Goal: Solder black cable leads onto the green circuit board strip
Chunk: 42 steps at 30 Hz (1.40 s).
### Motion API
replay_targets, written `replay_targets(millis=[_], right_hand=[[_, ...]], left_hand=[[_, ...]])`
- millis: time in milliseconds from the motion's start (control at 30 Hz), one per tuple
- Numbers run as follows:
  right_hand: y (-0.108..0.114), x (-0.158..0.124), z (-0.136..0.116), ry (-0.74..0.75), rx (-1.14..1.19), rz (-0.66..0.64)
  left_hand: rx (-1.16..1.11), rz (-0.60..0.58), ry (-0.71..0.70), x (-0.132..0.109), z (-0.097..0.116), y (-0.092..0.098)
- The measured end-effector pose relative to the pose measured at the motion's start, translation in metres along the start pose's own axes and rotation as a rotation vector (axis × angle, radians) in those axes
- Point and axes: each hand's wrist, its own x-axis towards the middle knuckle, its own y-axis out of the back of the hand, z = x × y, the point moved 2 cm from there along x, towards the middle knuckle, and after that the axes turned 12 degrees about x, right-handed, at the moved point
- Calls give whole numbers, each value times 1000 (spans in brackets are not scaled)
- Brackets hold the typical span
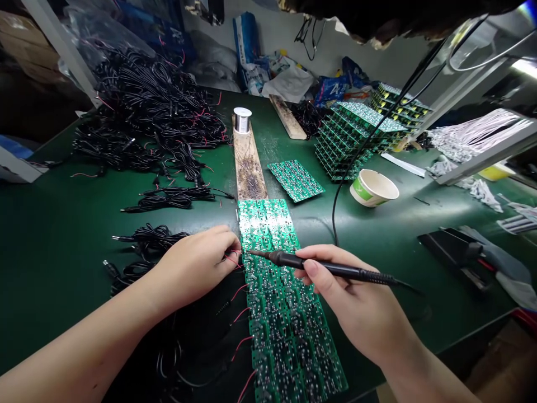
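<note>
The left hand (195,263) pinches a red wire (232,259) onto the PCB panel (268,224), while the right hand (356,302) grips a soldering iron (327,268) close by; one slip could burn skin.

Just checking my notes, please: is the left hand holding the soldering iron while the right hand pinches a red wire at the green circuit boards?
The hands are swapped: the head view shows the right hand holding the soldering iron, while the left hand pinches a red wire at the green circuit boards.
</note>
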Motion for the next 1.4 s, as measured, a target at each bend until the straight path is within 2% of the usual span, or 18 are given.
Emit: replay_targets(millis=[200, 367, 567, 800, 900, 1000, 1100, 1267, 1400], right_hand=[[0, 4, 2, -26, -5, -31], [0, 9, -4, 23, -77, -70], [3, 6, -8, 41, -64, -16], [2, 2, -8, 27, -58, -10], [6, 5, -7, 33, -43, 0], [14, 25, -3, 93, -38, 54], [16, 61, 3, 154, -60, 92], [1, 119, 8, 211, -126, 19], [-11, 142, 9, 232, -159, -6]], left_hand=[[-17, -12, 9, 0, 2, 3], [-20, -11, 8, -2, 2, 3], [-16, -10, 7, -2, 1, 4], [0, -4, 5, -1, 3, 2], [-55, 4, 12, 1, -2, 7], [-144, -8, 28, 9, -12, 18], [-96, -30, 43, 19, -20, 24], [-65, 90, 98, 27, -21, 15], [-186, 84, 180, 25, -19, 12]])
